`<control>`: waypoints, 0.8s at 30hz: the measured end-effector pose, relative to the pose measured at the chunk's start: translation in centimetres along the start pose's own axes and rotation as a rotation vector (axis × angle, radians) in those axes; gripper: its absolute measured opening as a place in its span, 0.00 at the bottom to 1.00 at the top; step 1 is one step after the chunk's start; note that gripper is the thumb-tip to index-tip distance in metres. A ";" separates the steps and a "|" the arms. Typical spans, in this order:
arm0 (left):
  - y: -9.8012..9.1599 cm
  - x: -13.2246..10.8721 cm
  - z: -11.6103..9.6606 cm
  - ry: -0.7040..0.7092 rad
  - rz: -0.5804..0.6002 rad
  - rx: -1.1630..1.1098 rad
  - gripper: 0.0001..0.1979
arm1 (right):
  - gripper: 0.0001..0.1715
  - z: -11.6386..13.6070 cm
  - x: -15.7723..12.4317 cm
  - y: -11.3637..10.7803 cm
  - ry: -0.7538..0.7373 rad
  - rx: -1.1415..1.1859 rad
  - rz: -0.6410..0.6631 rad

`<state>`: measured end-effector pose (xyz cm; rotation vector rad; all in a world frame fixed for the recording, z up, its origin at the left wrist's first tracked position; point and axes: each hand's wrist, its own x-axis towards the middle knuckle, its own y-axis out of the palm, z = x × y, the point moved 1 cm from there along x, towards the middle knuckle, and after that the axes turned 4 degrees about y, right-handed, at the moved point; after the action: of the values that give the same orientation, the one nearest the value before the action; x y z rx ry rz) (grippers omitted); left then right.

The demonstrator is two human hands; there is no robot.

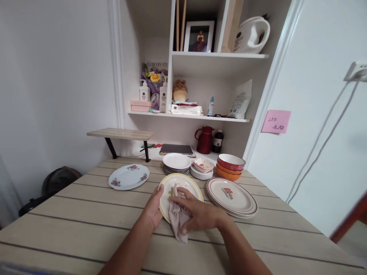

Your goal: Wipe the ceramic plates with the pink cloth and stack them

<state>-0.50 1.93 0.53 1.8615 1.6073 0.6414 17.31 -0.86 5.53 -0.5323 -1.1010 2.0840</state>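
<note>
A yellow-rimmed white plate (pixel 190 184) is tilted up off the wooden table, its near left edge gripped by my left hand (pixel 154 208), thumb on the rim. Over the plate's face, my right hand (pixel 200 212) presses a crumpled pale pink cloth (pixel 178 221), its fingers bent around it. One end of the cloth hangs past the plate's lower edge. Just right of the plate lies a stack of large oval plates (pixel 233 195) with a red flower print. To the left, a white oval plate (pixel 129 177) with purple flowers rests flat on the table.
Behind the held plate stand a stack of white plates (pixel 177 161), small plates (pixel 201 174) topped by a square dish (pixel 203 164), and red and orange bowls (pixel 230 166). A small raised shelf (pixel 120 133) stands back left. Farther back are a red jug (pixel 204 140) and a dark bottle (pixel 218 141).
</note>
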 end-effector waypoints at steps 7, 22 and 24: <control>-0.1 0.1 0.2 0.025 0.001 0.049 0.21 | 0.31 -0.4 2.8 1.1 -0.004 -0.076 -0.310; 0.0 -0.1 0.1 0.046 -0.053 0.077 0.19 | 0.23 -2.3 -1.0 -1.0 0.365 -0.320 -0.202; 0.0 -0.1 0.2 0.036 -0.054 0.068 0.19 | 0.24 -1.1 -0.4 -0.2 0.226 -0.282 -0.152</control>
<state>-0.40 1.81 0.36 1.8585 1.7159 0.6067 18.36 -0.53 5.10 -0.7745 -1.2649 1.7017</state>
